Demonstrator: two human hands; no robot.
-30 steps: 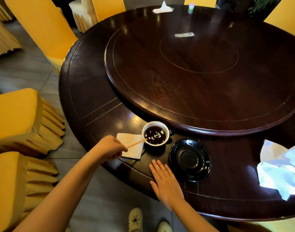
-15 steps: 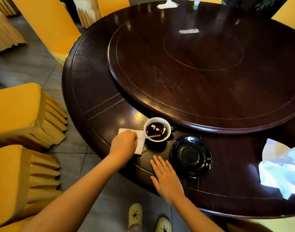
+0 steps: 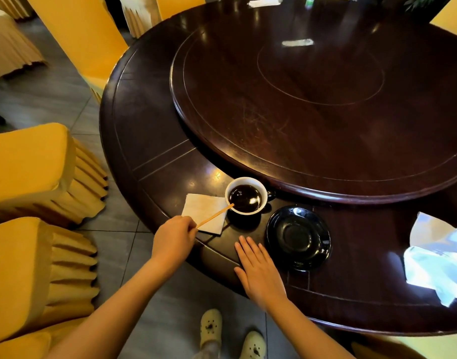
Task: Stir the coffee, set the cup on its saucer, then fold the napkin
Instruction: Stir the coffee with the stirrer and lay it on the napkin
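A white cup [image 3: 246, 180] full of dark coffee stands on the dark round table [image 3: 149, 141], just left of an empty black saucer [image 3: 298, 237]. A flat white napkin [image 3: 201, 209] lies to the cup's left. My left hand [image 3: 174, 238] pinches a thin wooden stir stick [image 3: 215, 216], whose far tip dips into the coffee at the cup's near-left rim. My right hand [image 3: 258, 270] lies flat, palm down, on the table's near edge between cup and saucer, holding nothing.
A raised turntable [image 3: 325, 99] fills the table's middle, close behind the cup. Crumpled white paper [image 3: 439, 257] lies at the right edge. Yellow covered chairs [image 3: 35, 172] stand on the left. My shoes [image 3: 210, 326] show on the tiled floor.
My left hand drew back from over the napkin toward the table edge, so the stick slants out of the cup again. The right hand stayed flat in place.
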